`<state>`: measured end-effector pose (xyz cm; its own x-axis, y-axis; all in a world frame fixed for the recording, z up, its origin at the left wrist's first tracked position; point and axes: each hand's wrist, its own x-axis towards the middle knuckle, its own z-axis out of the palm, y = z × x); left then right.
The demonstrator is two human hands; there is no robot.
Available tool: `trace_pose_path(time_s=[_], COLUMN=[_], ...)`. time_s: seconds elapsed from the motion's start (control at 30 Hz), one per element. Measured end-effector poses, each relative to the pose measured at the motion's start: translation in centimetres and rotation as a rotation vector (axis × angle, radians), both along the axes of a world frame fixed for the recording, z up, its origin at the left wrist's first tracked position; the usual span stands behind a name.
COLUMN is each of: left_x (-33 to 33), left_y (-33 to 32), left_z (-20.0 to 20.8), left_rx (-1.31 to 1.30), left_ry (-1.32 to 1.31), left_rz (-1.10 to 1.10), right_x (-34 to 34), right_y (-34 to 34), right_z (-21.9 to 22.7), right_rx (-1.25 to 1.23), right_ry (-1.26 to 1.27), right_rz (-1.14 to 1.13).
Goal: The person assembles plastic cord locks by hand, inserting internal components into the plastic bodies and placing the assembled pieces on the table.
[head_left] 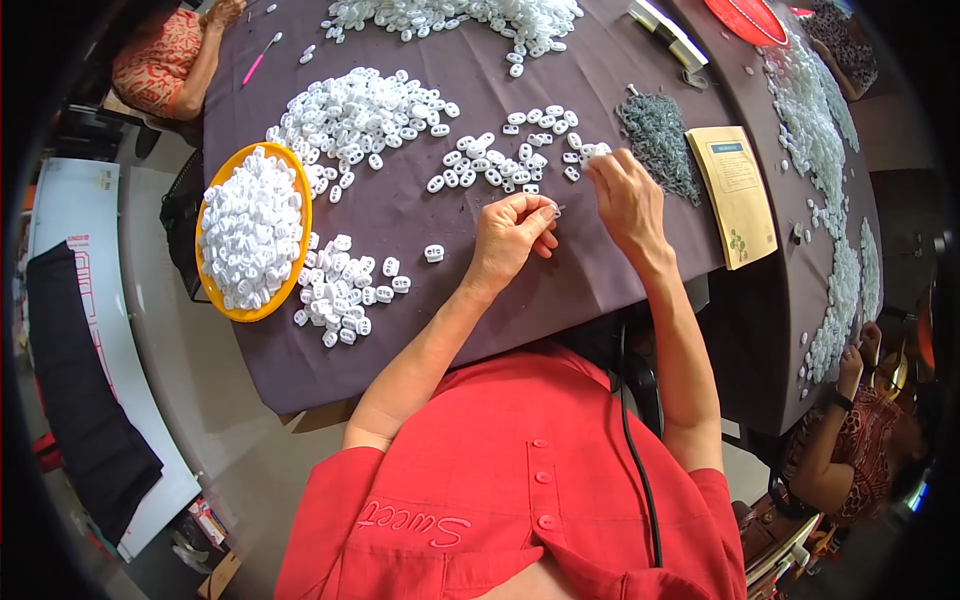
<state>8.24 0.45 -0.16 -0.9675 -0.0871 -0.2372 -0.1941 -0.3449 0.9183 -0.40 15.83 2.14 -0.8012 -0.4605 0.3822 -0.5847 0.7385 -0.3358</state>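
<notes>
Over the front part of the cloth-covered table, my left hand (512, 238) is closed in a pinch. A small piece (558, 211) shows at its fingertips, pale with a thin bit sticking out; its kind is too small to tell. To the right and a little farther off, my right hand (630, 200) reaches down with its fingers together on a small white oval plastic piece (598, 149). The fingers partly hide that piece. Just beyond both hands lie scattered white oval pieces with two holes (480, 160). A heap of small grey metal-looking parts (660, 140) is beside my right hand.
An orange-rimmed tray (308, 205) heaped with white pieces stands at the left table edge. Near it are a small heap (345, 290) and a larger heap (360, 115). A yellow booklet (735, 200) lies at right. Other people sit at the far left and right.
</notes>
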Motion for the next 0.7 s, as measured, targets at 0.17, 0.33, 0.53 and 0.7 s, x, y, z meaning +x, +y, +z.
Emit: trace_pose_path(time_s=[0.17, 0.33, 0.53, 0.7], left_x=[0.0, -0.1, -0.2, -0.2], left_y=[-0.2, -0.3, -0.1, -0.1], left_z=[-0.3, -0.4, -0.4, -0.3], left_rx=[0.078, 0.056, 0.024, 0.021], left_ry=[-0.007, -0.012, -0.013, -0.018], left_rz=[0.019, -0.001, 0.012, -0.003], right_x=[4.5, 5.7, 5.5, 6.0], right_y=[0.6, 1.7, 2.0, 0.5], right_z=[0.1, -1.0, -1.2, -0.4], right_rx=[-0.074, -0.436, -0.380, -0.143], right_ry=[-0.087, -0.314, -0.283, -0.206], right_rz=[0.113, -0.024, -0.002, -0.040])
